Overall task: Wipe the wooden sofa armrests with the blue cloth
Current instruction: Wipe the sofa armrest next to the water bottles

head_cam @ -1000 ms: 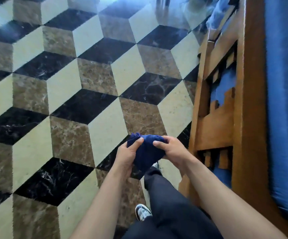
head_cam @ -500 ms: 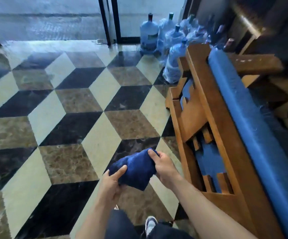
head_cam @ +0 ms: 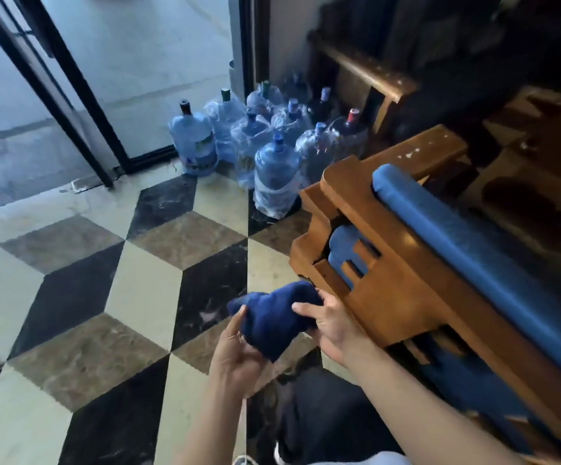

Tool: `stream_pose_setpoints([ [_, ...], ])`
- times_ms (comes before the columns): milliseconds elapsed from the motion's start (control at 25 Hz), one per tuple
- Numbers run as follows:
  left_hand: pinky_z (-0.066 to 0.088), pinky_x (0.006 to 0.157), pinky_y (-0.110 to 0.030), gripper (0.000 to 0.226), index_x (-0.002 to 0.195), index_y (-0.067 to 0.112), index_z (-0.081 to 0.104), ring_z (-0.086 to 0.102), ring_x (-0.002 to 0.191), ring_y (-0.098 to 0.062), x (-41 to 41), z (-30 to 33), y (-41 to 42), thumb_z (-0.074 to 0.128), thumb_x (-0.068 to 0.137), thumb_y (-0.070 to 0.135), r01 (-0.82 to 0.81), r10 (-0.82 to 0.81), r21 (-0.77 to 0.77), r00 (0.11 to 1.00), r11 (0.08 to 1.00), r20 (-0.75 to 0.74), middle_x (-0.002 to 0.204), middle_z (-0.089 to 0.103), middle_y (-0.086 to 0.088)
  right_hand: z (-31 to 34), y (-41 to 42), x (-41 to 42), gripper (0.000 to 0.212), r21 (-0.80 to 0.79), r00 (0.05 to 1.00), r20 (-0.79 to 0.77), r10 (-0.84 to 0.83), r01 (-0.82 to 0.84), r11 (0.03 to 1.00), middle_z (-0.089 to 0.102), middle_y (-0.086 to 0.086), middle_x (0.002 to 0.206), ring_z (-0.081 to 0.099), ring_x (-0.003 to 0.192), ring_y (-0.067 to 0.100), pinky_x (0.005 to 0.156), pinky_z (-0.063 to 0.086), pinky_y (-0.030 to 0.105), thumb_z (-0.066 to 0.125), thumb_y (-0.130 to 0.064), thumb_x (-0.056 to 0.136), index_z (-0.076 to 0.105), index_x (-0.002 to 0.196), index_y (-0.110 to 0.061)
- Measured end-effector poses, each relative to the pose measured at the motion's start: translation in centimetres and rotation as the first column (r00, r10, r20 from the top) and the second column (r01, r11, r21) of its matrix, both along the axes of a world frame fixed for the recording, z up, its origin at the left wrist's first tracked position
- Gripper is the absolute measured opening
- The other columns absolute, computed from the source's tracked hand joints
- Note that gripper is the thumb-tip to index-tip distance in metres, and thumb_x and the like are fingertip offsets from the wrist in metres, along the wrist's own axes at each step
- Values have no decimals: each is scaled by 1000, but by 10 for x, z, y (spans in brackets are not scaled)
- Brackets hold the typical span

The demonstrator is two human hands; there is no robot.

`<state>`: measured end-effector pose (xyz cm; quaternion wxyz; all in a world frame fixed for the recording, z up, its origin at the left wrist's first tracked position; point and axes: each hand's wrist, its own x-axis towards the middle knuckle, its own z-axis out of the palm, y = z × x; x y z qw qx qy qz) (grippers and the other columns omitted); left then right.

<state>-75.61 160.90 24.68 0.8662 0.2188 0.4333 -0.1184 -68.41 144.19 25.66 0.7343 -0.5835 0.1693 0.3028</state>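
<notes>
A: Since the cloth (head_cam: 274, 318) is soft and light, it'll bunch anywhere. Best gripped as a wad, I'd say.
B: It's in front of the sofa's wooden side (head_cam: 396, 283), off the wood. Left hand (head_cam: 235, 359) cups it below, thumb on top; right hand (head_cam: 327, 318) pinches its far end.
A: And the armrest (head_cam: 420, 151)?
B: Only the far one shows; the back corner is too dark to read.

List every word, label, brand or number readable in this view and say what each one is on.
No text can be read.
Leftmost water jug: a green and white label on its side, too blurred to read.
Nearest water jug: a pale band around its lower body, with no legible print.
Blue cloth, held in the left hand and right hand: no tag or print visible.
Wooden sofa armrest: no markings, only pale flecks.
</notes>
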Motion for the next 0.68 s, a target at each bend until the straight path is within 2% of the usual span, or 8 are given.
stream_pose_setpoints([
  [120, 63, 56, -33, 23, 108, 7, 64, 77, 64, -22, 98, -13, 20, 57, 99, 27, 299, -295, 122, 954, 947, -50, 74, 80, -7, -29, 29, 77, 15, -135, 984, -15, -180, 177, 975, 77, 11, 95, 74, 80, 17, 67, 59, 29, 73, 2, 89, 69, 101, -7],
  [200, 61, 52, -31, 19, 109, 6, 61, 75, 59, -21, 170, -28, 38, 57, 99, 22, 413, -397, 172, 910, 894, -121, 70, 77, -8, -63, 46, 147, 9, -200, 972, -8, -234, 228, 953, 76, 11, 94, 72, 76, 14, 64, 58, 27, 77, -9, 89, 69, 94, -8],
  [240, 61, 51, -30, 19, 111, 5, 60, 75, 61, -22, 204, -32, 49, 57, 99, 19, 430, -403, 206, 901, 879, -160, 73, 76, -9, -75, 55, 179, 12, -202, 968, -10, -253, 246, 948, 76, 11, 93, 73, 76, 14, 65, 59, 29, 78, -15, 90, 69, 94, -6],
  [320, 62, 56, -32, 23, 118, 2, 59, 71, 75, -27, 270, -38, 69, 56, 99, 15, 448, -394, 273, 889, 851, -232, 93, 73, -15, -93, 72, 245, 21, -226, 967, -48, -252, 235, 945, 76, 14, 97, 74, 86, 23, 75, 62, 39, 74, -21, 94, 70, 99, -1],
  [400, 58, 67, -39, 26, 121, -2, 60, 66, 85, -32, 333, -39, 86, 56, 99, 11, 502, -408, 325, 856, 801, -317, 112, 69, -25, -102, 87, 300, 16, -293, 970, -48, -237, 213, 932, 74, 17, 102, 71, 97, 33, 85, 59, 46, 70, -16, 96, 69, 99, 0],
  [440, 54, 70, -41, 25, 121, -1, 60, 65, 85, -34, 360, -38, 92, 57, 99, 8, 532, -422, 346, 838, 773, -345, 115, 68, -27, -100, 92, 321, 10, -326, 975, -44, -216, 190, 926, 73, 17, 102, 69, 98, 34, 88, 58, 48, 69, -13, 96, 69, 96, -3],
  [560, 52, 70, -41, 26, 119, 3, 63, 65, 81, -33, 444, -44, 104, 63, 94, 7, 586, -471, 386, 807, 712, -357, 104, 67, -23, -92, 97, 381, 4, -419, 972, -68, -223, 175, 891, 70, 13, 101, 68, 103, 35, 93, 55, 47, 65, -8, 94, 64, 97, -11],
  [680, 58, 55, -34, 21, 109, 8, 69, 72, 70, -27, 526, -61, 99, 71, 88, 12, 694, -602, 360, 720, 624, -344, 86, 75, -15, -84, 91, 438, 28, -506, 946, -68, -317, 241, 828, 68, 11, 112, 65, 108, 33, 91, 50, 37, 64, -5, 91, 63, 119, -8],
])
